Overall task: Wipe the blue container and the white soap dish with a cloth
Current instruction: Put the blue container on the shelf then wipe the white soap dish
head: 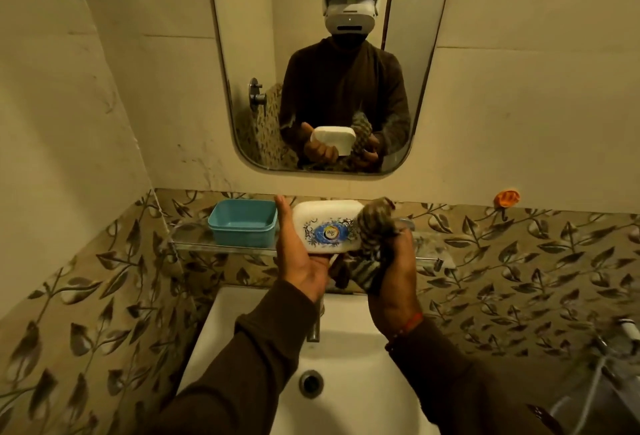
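Note:
My left hand (pixel 300 254) holds the white soap dish (pixel 327 226) from below and from its left side, lifted above the sink. The dish has a blue printed label facing me. My right hand (pixel 393 271) grips a bunched checked cloth (pixel 375 223), whose top end presses against the right end of the dish. The blue container (pixel 244 223) stands open and upright on the glass shelf (pixel 221 244), just left of my left hand and apart from it.
A white sink (pixel 349 358) with a metal tap (pixel 316 327) lies below my hands. The mirror (pixel 332 60) above reflects a person with the dish and cloth. An orange hook (pixel 506 198) sticks to the wall at right. Leaf-patterned tiles line the walls.

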